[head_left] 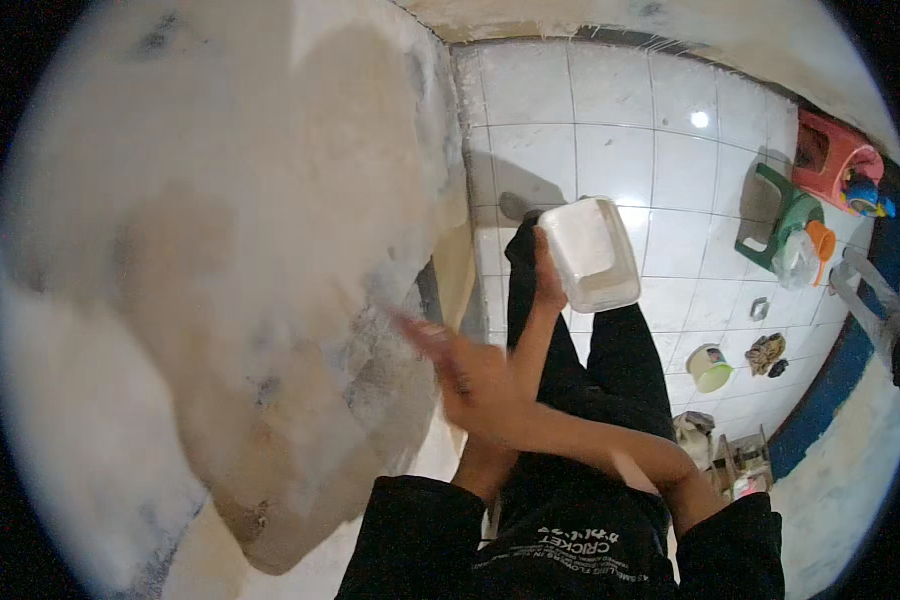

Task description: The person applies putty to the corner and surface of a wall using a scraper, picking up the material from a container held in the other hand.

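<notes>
Gripped in my left hand (548,275) is a white rectangular plastic container (580,238) with white material inside, held out over my legs. My right arm crosses in front of my left one, and my right hand (470,385) is closed on a blurred tool with a reddish handle (422,335), probably a brush or scraper, pointed at the patchy plastered wall (210,200) on the left. The tool's tip is too smeared to tell whether it touches the wall.
On the tiled floor (610,100) at right are a red stool (825,160), a green stool (760,230), an orange scoop (820,240), a pale bucket (710,375), rags (765,355) and clutter by a wire rack. A blue-edged wall (820,410) runs along the right.
</notes>
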Demonstrator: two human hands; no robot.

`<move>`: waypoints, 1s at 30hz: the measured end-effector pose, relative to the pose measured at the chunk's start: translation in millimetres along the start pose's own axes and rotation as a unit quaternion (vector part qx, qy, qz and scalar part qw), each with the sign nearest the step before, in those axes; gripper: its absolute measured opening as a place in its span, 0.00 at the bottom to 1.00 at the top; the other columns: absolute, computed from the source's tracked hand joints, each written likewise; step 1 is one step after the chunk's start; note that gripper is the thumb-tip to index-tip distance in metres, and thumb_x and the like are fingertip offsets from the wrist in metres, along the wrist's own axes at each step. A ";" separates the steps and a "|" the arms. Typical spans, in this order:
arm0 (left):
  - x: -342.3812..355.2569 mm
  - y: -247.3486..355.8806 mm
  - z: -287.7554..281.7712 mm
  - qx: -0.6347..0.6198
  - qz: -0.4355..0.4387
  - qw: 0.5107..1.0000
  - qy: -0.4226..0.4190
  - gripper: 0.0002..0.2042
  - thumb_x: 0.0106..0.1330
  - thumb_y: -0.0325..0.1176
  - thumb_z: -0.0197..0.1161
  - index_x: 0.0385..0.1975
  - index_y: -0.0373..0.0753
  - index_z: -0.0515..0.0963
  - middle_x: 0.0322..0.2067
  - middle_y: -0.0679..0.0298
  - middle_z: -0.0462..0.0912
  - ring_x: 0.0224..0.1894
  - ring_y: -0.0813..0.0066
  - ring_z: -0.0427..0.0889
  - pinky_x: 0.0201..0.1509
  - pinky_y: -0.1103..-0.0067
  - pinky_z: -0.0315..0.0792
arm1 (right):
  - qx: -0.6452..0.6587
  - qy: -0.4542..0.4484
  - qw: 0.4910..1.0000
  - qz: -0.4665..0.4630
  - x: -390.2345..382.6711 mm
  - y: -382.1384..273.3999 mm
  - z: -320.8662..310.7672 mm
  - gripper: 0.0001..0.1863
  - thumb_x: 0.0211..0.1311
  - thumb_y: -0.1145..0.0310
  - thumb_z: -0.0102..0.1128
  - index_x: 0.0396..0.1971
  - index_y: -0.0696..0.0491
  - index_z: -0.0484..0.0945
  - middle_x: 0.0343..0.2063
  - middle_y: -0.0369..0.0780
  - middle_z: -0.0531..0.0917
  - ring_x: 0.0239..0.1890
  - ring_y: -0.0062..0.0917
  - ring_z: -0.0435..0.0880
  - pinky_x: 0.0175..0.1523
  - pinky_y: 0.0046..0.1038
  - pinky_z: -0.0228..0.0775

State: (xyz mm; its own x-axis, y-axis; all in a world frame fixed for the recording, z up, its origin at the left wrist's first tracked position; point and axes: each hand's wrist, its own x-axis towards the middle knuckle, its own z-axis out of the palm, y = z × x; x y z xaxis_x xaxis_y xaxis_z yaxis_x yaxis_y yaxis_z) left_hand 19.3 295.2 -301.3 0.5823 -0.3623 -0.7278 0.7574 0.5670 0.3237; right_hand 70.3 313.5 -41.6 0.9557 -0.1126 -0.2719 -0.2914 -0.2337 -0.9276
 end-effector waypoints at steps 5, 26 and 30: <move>-10.3 17.5 28.6 -0.024 0.010 1.000 0.012 0.29 0.69 0.59 0.39 0.59 0.43 0.65 0.50 0.62 0.73 0.51 0.67 0.72 0.59 0.72 0.67 | -0.080 0.146 0.975 0.144 -7.5 46.9 -132.4 0.09 0.58 0.81 0.50 0.39 0.61 0.72 0.26 0.53 0.81 0.29 0.44 0.84 0.30 0.33 0.74; -39.1 56.0 100.2 -0.012 0.015 0.999 0.036 0.36 0.64 0.67 0.37 0.59 0.42 0.64 0.54 0.56 0.71 0.55 0.59 0.71 0.58 0.63 0.68 | -0.081 0.068 0.991 0.078 5.5 103.4 -169.2 0.10 0.57 0.84 0.48 0.38 0.65 0.74 0.28 0.43 0.81 0.31 0.20 0.79 0.37 0.25 0.72; -19.7 58.8 60.8 -0.052 0.045 0.996 0.048 0.40 0.62 0.70 0.39 0.62 0.39 0.61 0.56 0.57 0.69 0.58 0.62 0.69 0.61 0.67 0.64 | 0.139 0.055 0.984 0.101 17.8 91.9 -159.5 0.10 0.62 0.80 0.48 0.43 0.64 0.73 0.33 0.41 0.82 0.32 0.20 0.80 0.37 0.21 0.74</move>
State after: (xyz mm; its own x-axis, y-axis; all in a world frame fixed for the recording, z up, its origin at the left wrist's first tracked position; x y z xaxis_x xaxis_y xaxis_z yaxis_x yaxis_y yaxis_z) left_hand 70.3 290.7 -231.1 0.6120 -0.2370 -0.7545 0.6656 0.6697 0.3295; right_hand 54.0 136.0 -90.9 0.8653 -0.2365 -0.4420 -0.4370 0.0762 -0.8962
